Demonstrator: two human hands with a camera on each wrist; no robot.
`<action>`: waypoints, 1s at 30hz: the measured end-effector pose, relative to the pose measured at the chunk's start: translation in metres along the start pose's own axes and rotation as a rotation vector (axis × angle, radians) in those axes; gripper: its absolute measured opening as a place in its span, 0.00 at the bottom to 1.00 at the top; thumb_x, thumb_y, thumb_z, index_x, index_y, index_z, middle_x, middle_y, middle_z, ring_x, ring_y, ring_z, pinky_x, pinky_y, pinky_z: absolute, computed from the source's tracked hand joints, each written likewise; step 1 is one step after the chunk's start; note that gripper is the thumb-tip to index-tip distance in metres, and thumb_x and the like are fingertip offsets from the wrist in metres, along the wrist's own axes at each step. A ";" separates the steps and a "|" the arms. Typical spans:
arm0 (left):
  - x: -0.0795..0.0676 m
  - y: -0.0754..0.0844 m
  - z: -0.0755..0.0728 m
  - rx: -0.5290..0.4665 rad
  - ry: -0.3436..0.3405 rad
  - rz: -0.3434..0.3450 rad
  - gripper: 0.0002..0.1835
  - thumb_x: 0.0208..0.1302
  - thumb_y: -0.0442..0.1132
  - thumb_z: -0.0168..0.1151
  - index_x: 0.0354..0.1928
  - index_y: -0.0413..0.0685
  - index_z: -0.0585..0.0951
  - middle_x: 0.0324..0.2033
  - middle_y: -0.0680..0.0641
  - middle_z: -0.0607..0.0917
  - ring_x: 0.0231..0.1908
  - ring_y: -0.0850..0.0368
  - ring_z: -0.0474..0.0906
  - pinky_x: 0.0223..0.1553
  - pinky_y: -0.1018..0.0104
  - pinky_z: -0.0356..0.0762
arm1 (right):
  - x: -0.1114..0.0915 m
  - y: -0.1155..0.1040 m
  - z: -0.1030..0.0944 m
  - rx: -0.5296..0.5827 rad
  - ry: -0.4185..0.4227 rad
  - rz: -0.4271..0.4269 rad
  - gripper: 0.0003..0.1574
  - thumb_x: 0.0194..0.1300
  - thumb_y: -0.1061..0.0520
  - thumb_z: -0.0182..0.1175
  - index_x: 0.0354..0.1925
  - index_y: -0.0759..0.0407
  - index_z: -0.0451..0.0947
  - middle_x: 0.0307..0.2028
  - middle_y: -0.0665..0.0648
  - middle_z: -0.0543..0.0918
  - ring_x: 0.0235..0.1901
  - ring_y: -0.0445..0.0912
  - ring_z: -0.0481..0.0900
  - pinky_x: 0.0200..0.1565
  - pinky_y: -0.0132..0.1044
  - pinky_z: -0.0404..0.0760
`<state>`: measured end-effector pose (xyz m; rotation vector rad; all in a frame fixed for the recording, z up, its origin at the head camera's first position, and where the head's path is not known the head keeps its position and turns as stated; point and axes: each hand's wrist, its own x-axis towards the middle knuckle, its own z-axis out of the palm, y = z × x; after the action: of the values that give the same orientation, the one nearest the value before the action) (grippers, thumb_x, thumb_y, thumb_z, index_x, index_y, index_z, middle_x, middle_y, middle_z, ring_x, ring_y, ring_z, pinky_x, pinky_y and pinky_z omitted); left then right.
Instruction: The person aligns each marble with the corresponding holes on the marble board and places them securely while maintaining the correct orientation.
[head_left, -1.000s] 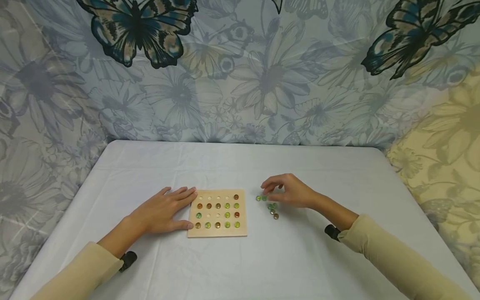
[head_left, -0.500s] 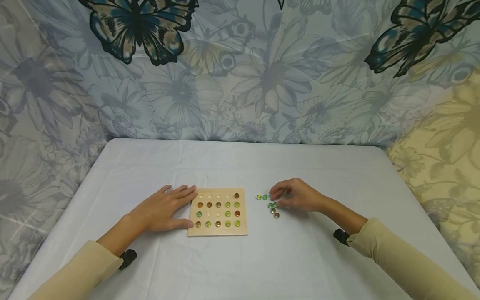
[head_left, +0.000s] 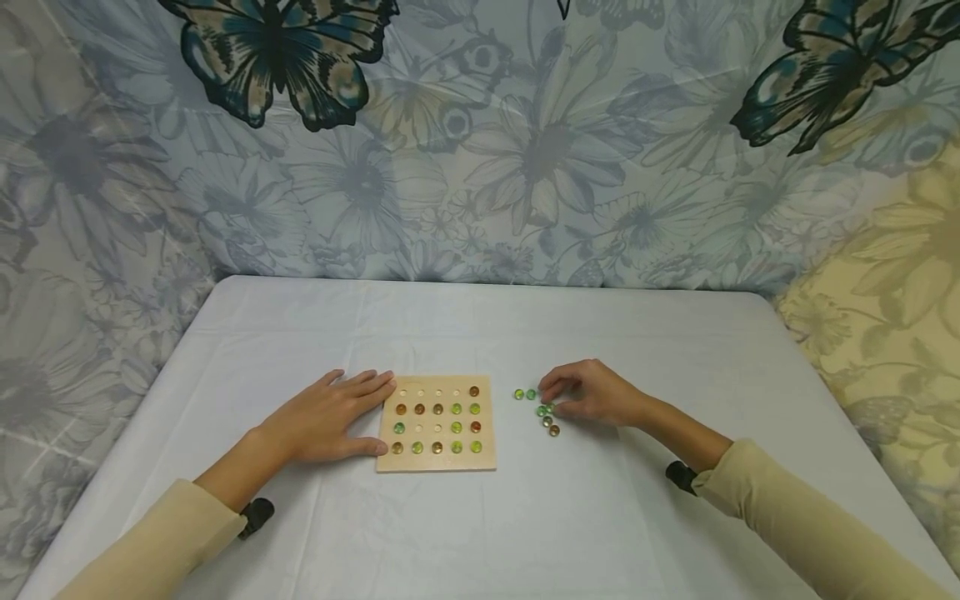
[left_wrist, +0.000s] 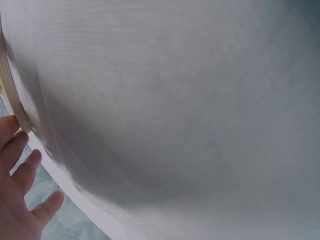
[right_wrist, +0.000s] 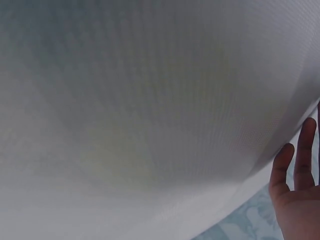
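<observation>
In the head view a light wooden board (head_left: pixel 487 460) carries rows of round hollows, many filled with green, amber and brown glass marbles (head_left: pixel 438 409). My left hand (head_left: pixel 333 421) lies spread at the board's left side, fingertips on its far left corner and thumb on its near left edge. In the left wrist view, the fingertips meet the edge of the board (left_wrist: pixel 11 85). My right hand (head_left: pixel 596 394) is over the cloth right of the board, thumb and forefinger bent beside a green marble (head_left: pixel 550 408). I cannot tell whether a marble is between these two fingers.
Loose green marbles (head_left: pixel 530 394) and a brown marble (head_left: pixel 554 431) lie between the board and the right hand. A white cloth (head_left: pixel 480 542) covers the table. Flowered, butterfly-printed fabric (head_left: pixel 480 167) hangs behind it.
The right hand has drawn back to the right and slightly nearer, uncovering the two far green marbles. It stays nearly still over the last half second. The left hand keeps its place.
</observation>
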<state>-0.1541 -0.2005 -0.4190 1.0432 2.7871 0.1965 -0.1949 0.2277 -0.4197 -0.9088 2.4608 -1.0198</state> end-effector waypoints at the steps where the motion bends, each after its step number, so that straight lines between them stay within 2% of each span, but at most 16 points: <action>1: 0.000 0.000 0.000 -0.001 -0.001 -0.001 0.49 0.63 0.75 0.50 0.76 0.48 0.63 0.75 0.48 0.62 0.72 0.44 0.60 0.68 0.36 0.55 | 0.000 0.000 0.000 0.000 0.001 0.000 0.19 0.59 0.66 0.71 0.50 0.62 0.83 0.40 0.50 0.89 0.45 0.46 0.85 0.51 0.46 0.80; 7: 0.000 0.000 0.000 0.005 0.000 0.001 0.49 0.63 0.75 0.49 0.76 0.49 0.63 0.74 0.48 0.62 0.72 0.44 0.60 0.68 0.35 0.55 | 0.002 -0.001 -0.001 -0.011 0.001 -0.008 0.18 0.60 0.67 0.69 0.50 0.62 0.83 0.40 0.48 0.89 0.44 0.43 0.85 0.50 0.42 0.81; 11: 0.000 -0.001 0.001 0.014 -0.001 -0.002 0.50 0.63 0.76 0.48 0.76 0.49 0.63 0.75 0.49 0.62 0.72 0.44 0.60 0.68 0.35 0.56 | 0.007 -0.005 -0.003 -0.057 0.009 -0.020 0.18 0.59 0.67 0.69 0.49 0.62 0.83 0.39 0.48 0.88 0.42 0.42 0.85 0.47 0.41 0.82; 16: 0.001 -0.001 0.000 0.011 0.007 0.001 0.49 0.63 0.75 0.49 0.76 0.49 0.63 0.74 0.48 0.62 0.72 0.44 0.60 0.68 0.35 0.56 | 0.017 -0.015 -0.006 -0.111 0.029 -0.019 0.18 0.60 0.67 0.69 0.49 0.61 0.84 0.38 0.47 0.88 0.41 0.42 0.84 0.46 0.46 0.80; 30: 0.000 -0.001 0.002 0.002 0.004 -0.002 0.49 0.63 0.75 0.49 0.76 0.48 0.63 0.75 0.48 0.62 0.72 0.44 0.60 0.68 0.35 0.55 | 0.041 -0.035 0.007 -0.084 0.050 -0.067 0.17 0.63 0.66 0.66 0.51 0.62 0.83 0.40 0.50 0.89 0.43 0.42 0.84 0.47 0.51 0.79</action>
<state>-0.1541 -0.2009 -0.4213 1.0420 2.7922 0.1955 -0.2068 0.1783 -0.4013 -1.0105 2.5475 -0.9784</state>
